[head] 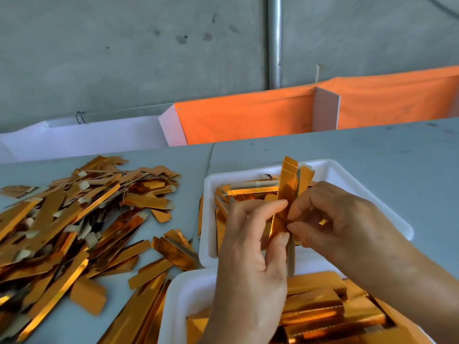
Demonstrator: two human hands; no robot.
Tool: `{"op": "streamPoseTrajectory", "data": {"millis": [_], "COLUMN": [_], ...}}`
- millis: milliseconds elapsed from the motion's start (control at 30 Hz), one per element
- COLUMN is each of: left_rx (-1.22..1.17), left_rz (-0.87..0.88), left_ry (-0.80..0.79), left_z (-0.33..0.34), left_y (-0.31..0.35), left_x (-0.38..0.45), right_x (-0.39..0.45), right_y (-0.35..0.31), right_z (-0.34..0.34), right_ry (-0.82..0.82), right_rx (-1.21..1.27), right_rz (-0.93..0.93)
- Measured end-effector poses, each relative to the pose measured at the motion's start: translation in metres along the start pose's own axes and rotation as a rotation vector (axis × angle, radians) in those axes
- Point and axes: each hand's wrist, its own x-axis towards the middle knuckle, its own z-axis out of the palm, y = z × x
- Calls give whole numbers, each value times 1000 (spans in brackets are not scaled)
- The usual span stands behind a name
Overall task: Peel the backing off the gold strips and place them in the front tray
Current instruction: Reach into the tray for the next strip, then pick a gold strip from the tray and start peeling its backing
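Note:
An upright gold strip (288, 182) stands between my two hands above the far white tray (352, 194). My left hand (250, 256) pinches its lower part with thumb and forefinger. My right hand (337, 219) pinches it from the right side, where a second leaf (306, 178) splays off behind. A beige backing tail (291, 261) hangs below my fingers. The front white tray (181, 299) at the bottom holds stacked gold strips (320, 309). The far tray also contains several gold strips (248, 192).
A big loose heap of gold strips and beige scraps (69, 219) covers the grey table (372, 150) on the left. More strips (149, 311) lie beside the front tray. Orange cloth (248, 117) and white dividers (325, 110) stand behind the table.

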Motion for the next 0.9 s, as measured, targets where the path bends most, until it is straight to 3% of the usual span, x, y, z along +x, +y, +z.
{"op": "streamPoseTrajectory", "data": {"millis": [233,433,700,900], "left_rx": [40,-30,-87,-262], "left_rz": [-41,-113,-139,-138], "left_ry": [21,-14,-59,-58], "left_z": [4,5,3,1], "left_y": [-1,-5,-3,-9], "left_x": [-1,-1,-2,2], "right_x": [-2,0,-2,1], "right_y": [-2,0,-8,-3], "right_z": [8,11,10,6], "right_ry": [39,38,14,24], "right_rx": [60,278,303,625], "right_rz": [161,309,232,323]}}
